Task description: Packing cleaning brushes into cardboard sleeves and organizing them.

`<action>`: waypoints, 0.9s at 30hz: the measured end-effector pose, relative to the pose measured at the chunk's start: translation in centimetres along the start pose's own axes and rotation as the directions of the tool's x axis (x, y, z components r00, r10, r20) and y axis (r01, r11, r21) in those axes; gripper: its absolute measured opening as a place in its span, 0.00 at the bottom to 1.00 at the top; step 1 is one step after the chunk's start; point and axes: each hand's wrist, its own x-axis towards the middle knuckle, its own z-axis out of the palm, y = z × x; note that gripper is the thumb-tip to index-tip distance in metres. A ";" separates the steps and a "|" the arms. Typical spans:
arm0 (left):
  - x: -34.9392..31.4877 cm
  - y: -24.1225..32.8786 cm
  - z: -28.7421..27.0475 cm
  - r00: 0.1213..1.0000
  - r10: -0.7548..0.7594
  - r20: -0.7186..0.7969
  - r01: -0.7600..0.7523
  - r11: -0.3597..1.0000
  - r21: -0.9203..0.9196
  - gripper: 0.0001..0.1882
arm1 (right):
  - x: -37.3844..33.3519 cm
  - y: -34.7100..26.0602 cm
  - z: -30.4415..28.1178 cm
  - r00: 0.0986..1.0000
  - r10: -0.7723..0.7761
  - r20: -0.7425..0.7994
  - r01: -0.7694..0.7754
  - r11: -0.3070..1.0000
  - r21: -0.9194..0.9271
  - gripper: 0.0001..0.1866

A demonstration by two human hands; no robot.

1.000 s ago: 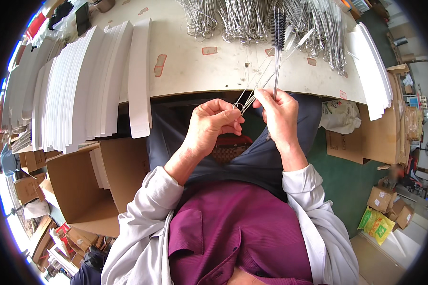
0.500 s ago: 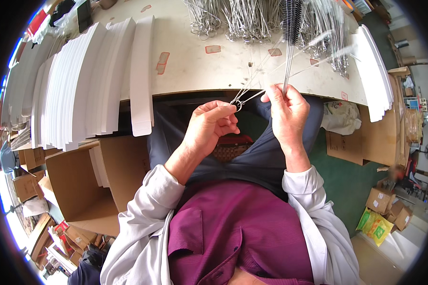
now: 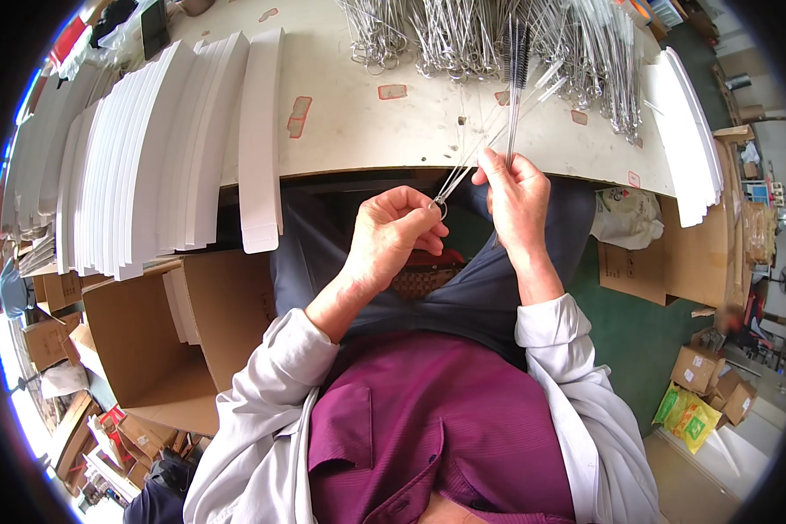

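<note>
Wire brushes between both hands, near the desk edge: left hand pinching ring ends, right hand clasping dark-bristled ones, count's too blurry tbh. Keep rings lined up.

The brush has black bristles on silver wire. The shirt is purple-red with fine stripes, the overshirt pale grey, the trousers dark blue. The table is cream with red-outlined patches, the strips white, the box brown, the floor green.
</note>
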 end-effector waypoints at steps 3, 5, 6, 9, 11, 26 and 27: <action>-0.1 -0.2 0.2 1.000 0.001 -0.020 0.000 0.999 0.041 0.05 | -0.3 0.3 0.1 1.000 0.012 0.024 -0.011 0.999 -0.032 0.15; -0.3 -0.2 0.4 0.999 -0.037 -0.019 0.038 0.997 0.061 0.06 | -0.4 0.4 0.8 0.998 -0.045 0.038 0.042 0.994 0.098 0.15; -0.4 -0.3 0.4 0.999 -0.037 -0.017 0.038 0.997 0.061 0.06 | -0.3 0.3 0.6 0.998 -0.045 0.036 0.042 0.994 0.098 0.15; -0.6 -0.5 0.2 0.998 -0.051 0.040 0.048 0.995 0.085 0.07 | -0.1 0.0 0.5 0.993 0.018 0.115 -0.029 0.995 0.093 0.14; -0.7 -0.3 0.0 0.997 -0.058 0.043 0.053 0.993 0.101 0.06 | 0.1 0.0 0.2 0.978 0.132 0.161 -0.168 0.957 0.235 0.13; -1.0 -0.2 0.1 0.894 0.445 0.058 -0.433 0.890 -0.145 0.09 | -1.0 -1.2 0.4 0.972 0.112 0.208 -0.172 0.939 0.298 0.15; -1.0 0.0 0.1 0.891 0.449 0.067 -0.437 0.888 -0.145 0.09 | -1.1 -1.4 0.4 0.967 0.124 0.224 -0.194 0.926 0.325 0.15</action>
